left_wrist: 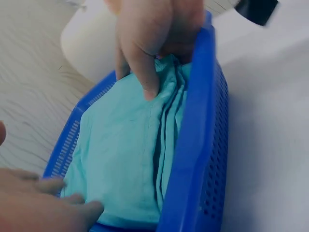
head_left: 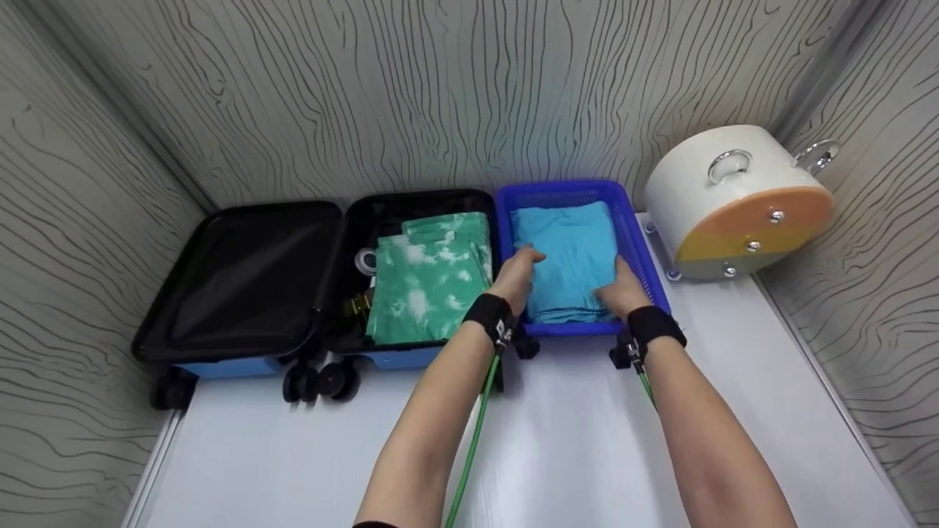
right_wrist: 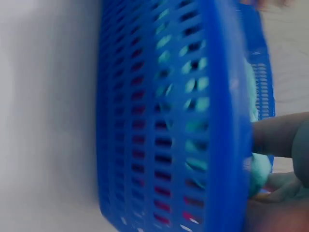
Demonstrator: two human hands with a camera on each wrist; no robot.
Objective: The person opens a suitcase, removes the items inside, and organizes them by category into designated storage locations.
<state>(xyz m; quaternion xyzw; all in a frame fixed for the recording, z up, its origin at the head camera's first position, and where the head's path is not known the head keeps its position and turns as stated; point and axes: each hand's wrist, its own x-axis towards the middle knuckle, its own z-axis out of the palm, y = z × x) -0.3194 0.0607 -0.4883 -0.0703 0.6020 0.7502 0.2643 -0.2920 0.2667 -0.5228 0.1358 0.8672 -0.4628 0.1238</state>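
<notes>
A folded turquoise cloth [head_left: 572, 257] lies in layers inside a blue plastic basket [head_left: 637, 253]. My right hand [head_left: 623, 293] is at the near right corner of the cloth; in the left wrist view its thumb and fingers [left_wrist: 150, 89] pinch the cloth's edge. Over the left side of the basket is my left hand [head_left: 516, 277], with its fingers [left_wrist: 89, 211] extended and blurred beside the cloth. In the right wrist view the basket wall hides much of the cloth, and red patches show through its holes.
Left of the basket, an open suitcase [head_left: 249, 275] holds folded green-and-white cloths [head_left: 422, 286], a white roll [head_left: 365, 261] and a small yellowish item [head_left: 358, 305]. A white pot [head_left: 704, 165] with metal handles lies tilted at the right. Patterned walls stand behind and at both sides.
</notes>
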